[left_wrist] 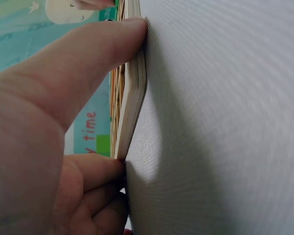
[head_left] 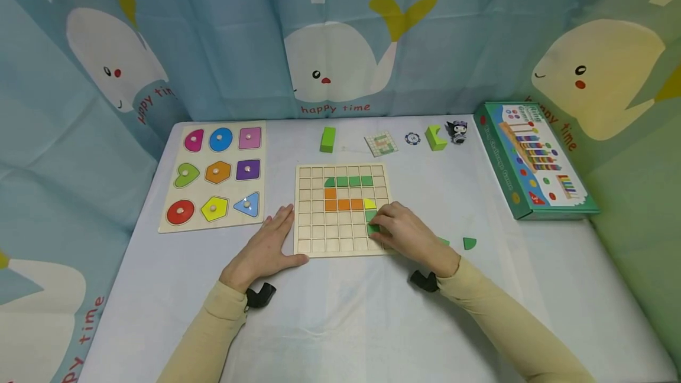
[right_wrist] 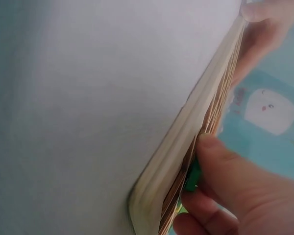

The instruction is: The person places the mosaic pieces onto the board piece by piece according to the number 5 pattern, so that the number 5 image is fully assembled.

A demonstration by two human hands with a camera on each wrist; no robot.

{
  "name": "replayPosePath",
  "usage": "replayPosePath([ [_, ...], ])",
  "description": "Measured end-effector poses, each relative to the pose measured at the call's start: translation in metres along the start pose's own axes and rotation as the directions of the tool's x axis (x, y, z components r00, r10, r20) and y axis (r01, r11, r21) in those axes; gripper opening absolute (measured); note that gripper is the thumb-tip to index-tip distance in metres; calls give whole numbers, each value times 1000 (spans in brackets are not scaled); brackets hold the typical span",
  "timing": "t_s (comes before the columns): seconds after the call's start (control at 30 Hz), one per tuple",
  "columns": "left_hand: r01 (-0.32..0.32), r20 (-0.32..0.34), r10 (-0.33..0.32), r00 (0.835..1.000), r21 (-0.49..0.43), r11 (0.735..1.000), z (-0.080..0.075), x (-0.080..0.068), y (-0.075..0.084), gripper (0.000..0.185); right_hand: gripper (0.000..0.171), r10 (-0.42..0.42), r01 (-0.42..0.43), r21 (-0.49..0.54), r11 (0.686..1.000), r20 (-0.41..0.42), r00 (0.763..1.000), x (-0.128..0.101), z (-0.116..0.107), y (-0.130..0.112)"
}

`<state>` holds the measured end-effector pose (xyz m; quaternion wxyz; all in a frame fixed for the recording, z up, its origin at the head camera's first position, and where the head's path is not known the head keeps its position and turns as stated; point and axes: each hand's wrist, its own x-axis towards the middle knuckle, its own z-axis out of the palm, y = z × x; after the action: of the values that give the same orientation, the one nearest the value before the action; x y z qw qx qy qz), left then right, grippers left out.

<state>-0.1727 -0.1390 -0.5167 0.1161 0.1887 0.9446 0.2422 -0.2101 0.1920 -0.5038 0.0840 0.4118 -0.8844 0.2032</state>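
Right fingers pinch green tile at board beneath; left fingers, spread, steady board's corner. Best seat tile square, then press.

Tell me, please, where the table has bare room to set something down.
Bare patches lie between the left sleeve and right sleeve, nearer than the grid board, and between that right sleeve and the green box. Along the far edge, green blocks, a card, a chip and a figurine crowd the table.
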Motion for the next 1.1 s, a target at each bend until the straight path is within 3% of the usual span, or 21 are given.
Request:
replayPosePath([
  [0.23, 3, 4, -3, 1000, 0, 1000, 0, 0, 0, 105, 23, 23, -23, 15, 1000, 4, 1000, 2, 1, 1],
  [0.7, -5, -6, 5, 1000, 10, 1000, 1, 1, -1, 105, 22, -13, 13, 24, 1000, -4, 1000, 0, 1, 4],
  [0.87, -9, -12, 9, 1000, 8, 1000, 0, 0, -1, 104, 31, 34, -35, 59, 998, 26, 999, -3, -10, 6],
  [1.1, 2, 5, -2, 1000, 14, 1000, 0, 0, -1, 105, 44, 100, -100, 17, 995, -23, 995, -21, -27, 19],
])
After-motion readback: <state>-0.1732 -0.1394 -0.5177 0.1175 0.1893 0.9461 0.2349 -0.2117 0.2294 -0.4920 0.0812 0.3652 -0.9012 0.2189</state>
